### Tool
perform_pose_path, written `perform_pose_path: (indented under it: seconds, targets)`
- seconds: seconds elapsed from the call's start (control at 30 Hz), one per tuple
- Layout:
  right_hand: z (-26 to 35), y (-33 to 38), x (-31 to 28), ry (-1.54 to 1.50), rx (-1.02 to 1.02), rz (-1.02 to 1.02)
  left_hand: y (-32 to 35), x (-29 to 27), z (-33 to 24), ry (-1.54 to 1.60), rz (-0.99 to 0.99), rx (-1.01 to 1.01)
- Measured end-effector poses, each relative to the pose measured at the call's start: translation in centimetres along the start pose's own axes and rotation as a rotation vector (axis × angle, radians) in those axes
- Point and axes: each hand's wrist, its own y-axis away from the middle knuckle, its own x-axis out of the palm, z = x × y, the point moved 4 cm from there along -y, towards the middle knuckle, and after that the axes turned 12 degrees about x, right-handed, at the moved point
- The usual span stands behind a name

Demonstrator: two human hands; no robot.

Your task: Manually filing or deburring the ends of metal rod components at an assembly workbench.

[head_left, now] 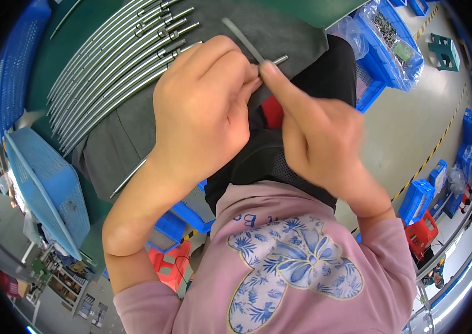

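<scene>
My left hand (205, 97) is closed, with its fingers pinched round a thin shiny metal rod (130, 177). The rod slants beneath my left wrist, and its tip shows between my hands. A slim grey stick (240, 37), blurred and of unclear kind, meets the tip of an outstretched finger of my right hand (322, 131). The rest of that hand is curled, and it seems to grip the stick close to the rod. Beyond my left hand, several similar metal rods (108, 72) with small collars lie side by side on a dark grey cloth (230, 14).
A light blue basket (52, 195) stands left of the green table (41, 92). At the right, a blue bin (378, 42) holds a plastic bag of small metal parts. More blue bins (417, 200), a green stool (443, 52) and a red stool (422, 234) stand on the floor.
</scene>
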Motion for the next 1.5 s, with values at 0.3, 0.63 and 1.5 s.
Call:
perform_pose_path:
  seconds: [0.3,0.63,1.5]
  targets:
    - [-1.2,0.4,2.6,-0.030,-0.132,-0.341,-0.2,-0.3,0.2,-0.039,0.023,0.022]
    - [-1.0,0.8,2.0,-0.055,-0.101,-0.221,-0.2,-0.4,0.3,-0.054,0.021,0.029]
    - [0.1,0.5,-0.1,-0.018,0.032,-0.079,0.0,-0.1,0.3,-0.038,0.000,0.031]
